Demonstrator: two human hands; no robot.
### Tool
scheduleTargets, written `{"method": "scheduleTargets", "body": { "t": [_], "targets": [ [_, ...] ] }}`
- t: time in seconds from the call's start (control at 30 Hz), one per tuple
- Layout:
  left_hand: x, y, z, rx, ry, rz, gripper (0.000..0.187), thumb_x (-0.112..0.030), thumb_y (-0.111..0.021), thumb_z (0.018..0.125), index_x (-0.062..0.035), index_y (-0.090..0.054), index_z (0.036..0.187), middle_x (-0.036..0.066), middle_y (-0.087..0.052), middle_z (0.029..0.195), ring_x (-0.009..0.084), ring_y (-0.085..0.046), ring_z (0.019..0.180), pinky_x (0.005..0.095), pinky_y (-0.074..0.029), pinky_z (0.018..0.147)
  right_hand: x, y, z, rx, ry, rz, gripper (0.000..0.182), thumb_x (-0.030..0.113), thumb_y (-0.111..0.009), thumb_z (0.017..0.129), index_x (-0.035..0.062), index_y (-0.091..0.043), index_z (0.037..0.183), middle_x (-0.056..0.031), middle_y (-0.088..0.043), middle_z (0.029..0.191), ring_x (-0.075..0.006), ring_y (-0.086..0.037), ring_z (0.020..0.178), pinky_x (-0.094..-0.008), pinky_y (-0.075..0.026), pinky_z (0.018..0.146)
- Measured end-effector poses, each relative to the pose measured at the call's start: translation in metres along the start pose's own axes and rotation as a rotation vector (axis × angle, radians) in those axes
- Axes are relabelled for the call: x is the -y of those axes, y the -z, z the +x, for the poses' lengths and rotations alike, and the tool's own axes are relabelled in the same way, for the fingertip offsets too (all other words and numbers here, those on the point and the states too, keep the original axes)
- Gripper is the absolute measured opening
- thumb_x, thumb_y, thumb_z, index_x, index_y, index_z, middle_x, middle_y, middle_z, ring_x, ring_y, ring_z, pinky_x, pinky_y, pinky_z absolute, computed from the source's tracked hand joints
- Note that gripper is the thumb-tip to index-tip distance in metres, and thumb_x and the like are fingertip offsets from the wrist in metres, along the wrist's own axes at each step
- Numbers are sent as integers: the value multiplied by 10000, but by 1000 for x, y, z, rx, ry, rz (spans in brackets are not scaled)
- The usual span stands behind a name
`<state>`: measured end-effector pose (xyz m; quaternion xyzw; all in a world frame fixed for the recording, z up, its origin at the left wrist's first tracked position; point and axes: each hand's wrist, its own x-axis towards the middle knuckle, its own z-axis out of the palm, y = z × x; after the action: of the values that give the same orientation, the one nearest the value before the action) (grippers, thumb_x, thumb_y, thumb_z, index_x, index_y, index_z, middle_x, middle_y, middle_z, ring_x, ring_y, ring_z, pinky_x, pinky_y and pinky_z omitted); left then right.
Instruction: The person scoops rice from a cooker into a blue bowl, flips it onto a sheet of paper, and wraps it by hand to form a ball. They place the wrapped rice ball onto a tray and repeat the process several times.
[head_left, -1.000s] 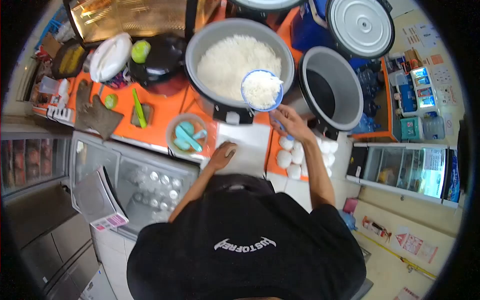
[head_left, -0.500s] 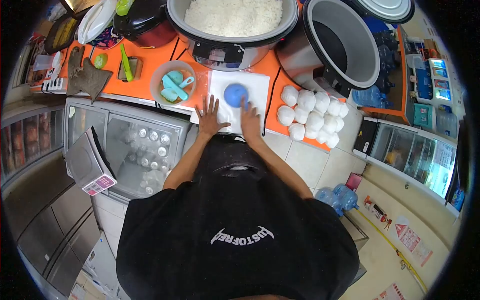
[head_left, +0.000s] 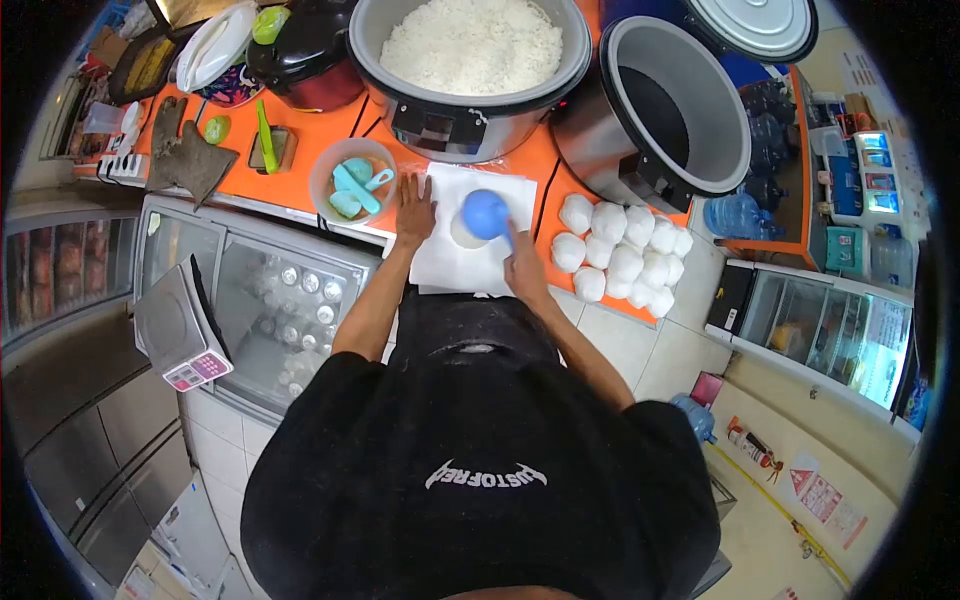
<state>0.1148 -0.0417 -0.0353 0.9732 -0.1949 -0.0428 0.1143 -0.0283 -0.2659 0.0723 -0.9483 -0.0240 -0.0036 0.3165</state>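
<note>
My right hand (head_left: 524, 264) is closed around the short handle of a blue round scoop (head_left: 484, 213). The scoop hangs tilted over white paper (head_left: 445, 262) on the orange counter. Partly hidden beneath it is a pale round patch, likely rice (head_left: 463, 236), on the paper. My left hand (head_left: 414, 207) lies flat with fingers stretched at the paper's left edge. Left of that hand stands a translucent bowl (head_left: 322, 190) with turquoise utensils (head_left: 356, 185) in it. To the right of the paper, several white wrapped bundles (head_left: 624, 262) sit piled together.
A large cooker full of rice (head_left: 470, 45) stands behind the paper, and an open empty cooker (head_left: 622, 110) leans to its right. Farther left are a green-handled knife (head_left: 266, 138) in a small container and grey gloves (head_left: 190, 155). A glass-topped freezer (head_left: 290, 300) is below the counter.
My right hand has gripped the scoop by its handle and tipped it up, showing the pale patch underneath. My left hand has slid left, to the paper's edge.
</note>
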Motion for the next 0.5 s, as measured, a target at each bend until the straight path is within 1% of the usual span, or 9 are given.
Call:
{"method": "scheduleTargets", "body": {
  "t": [0.03, 0.13, 0.23, 0.3, 0.33, 0.37, 0.43, 0.47, 0.5],
  "targets": [
    [0, -5, 4, -56, -38, 122, 626, -335, -565, 913, -114, -369, 1465, 213, -147, 1568, 449, -34, 1449, 559, -69, 1169, -5, 9, 2, -295, 2, 94, 753, -36, -539, 768, 69, -298, 1473, -268, -473, 1155, -413, -539, 987, -476, -479, 799],
    [-12, 4, -3, -60, -64, 134, 562, -348, -562, 915, -132, -451, 1421, 233, -111, 1571, 452, -14, 1450, 571, -52, 1165, -52, 13, 44, -529, -294, 205, 587, -10, -558, 759, 23, -454, 1336, -276, -496, 1119, -420, -530, 991, -486, -455, 816],
    [-13, 4, -10, -63, -77, 14, 512, -297, -619, 885, -177, -525, 1374, 243, -103, 1570, 446, -22, 1452, 552, -83, 1170, -80, 27, 77, -256, -402, 191, 562, -36, -545, 755, -7, -468, 1311, -235, -527, 1132, -360, -540, 1019, -430, -453, 826],
    [-9, 7, -10, -55, -183, -470, 592, -186, -689, 826, -203, -508, 1390, 241, -111, 1567, 441, -65, 1450, 509, -133, 1177, -56, 24, 80, -315, -488, 71, 521, -38, -551, 743, -10, -509, 1262, -217, -558, 1127, -348, -515, 1098, -439, -424, 910],
    [-12, 9, -8, -31, -143, -634, 717, -41, -734, 748, -208, -493, 1403, 226, -206, 1546, 386, -149, 1452, 461, -219, 1166, -43, 18, 79, -350, -383, -28, 515, -28, -558, 741, -5, -519, 1254, -213, -563, 1155, -346, -510, 1121, -455, -403, 943],
    [-13, 12, -4, -35, -144, -637, 717, -41, -734, 748, -208, -493, 1403, 226, -206, 1546, 386, -149, 1452, 461, -219, 1166, -31, 13, 85, -380, -273, -128, 510, -18, -566, 739, -1, -529, 1247, -208, -567, 1183, -344, -506, 1145, -471, -382, 976],
    [-17, 22, -3, 13, 134, -1154, 773, 51, -726, 721, -187, -478, 1413, 199, -284, 1519, 323, -346, 1387, 407, -400, 1065, -23, -14, 94, -93, 147, -131, 546, 3, -596, 725, 7, -518, 1266, -201, -543, 1266, -338, -491, 1186, -487, -354, 1003],
    [-19, 23, -3, 20, 199, -1410, 851, 114, -718, 698, -167, -426, 1446, 172, -534, 1329, 225, -588, 1156, 315, -521, 893, -22, -24, 103, -88, 153, -131, 546, 3, -596, 725, 7, -518, 1266, -201, -543, 1266, -338, -491, 1186, -487, -354, 1003],
    [-18, 24, -4, 15, 205, -1410, 851, 114, -718, 698, -167, -426, 1446, 172, -534, 1329, 225, -588, 1156, 315, -521, 893, -19, -31, 115, -99, 246, -135, 457, -3, -570, 744, 29, -556, 1200, -183, -575, 1192, -338, -524, 1135, -479, -360, 999]
  ]
}}
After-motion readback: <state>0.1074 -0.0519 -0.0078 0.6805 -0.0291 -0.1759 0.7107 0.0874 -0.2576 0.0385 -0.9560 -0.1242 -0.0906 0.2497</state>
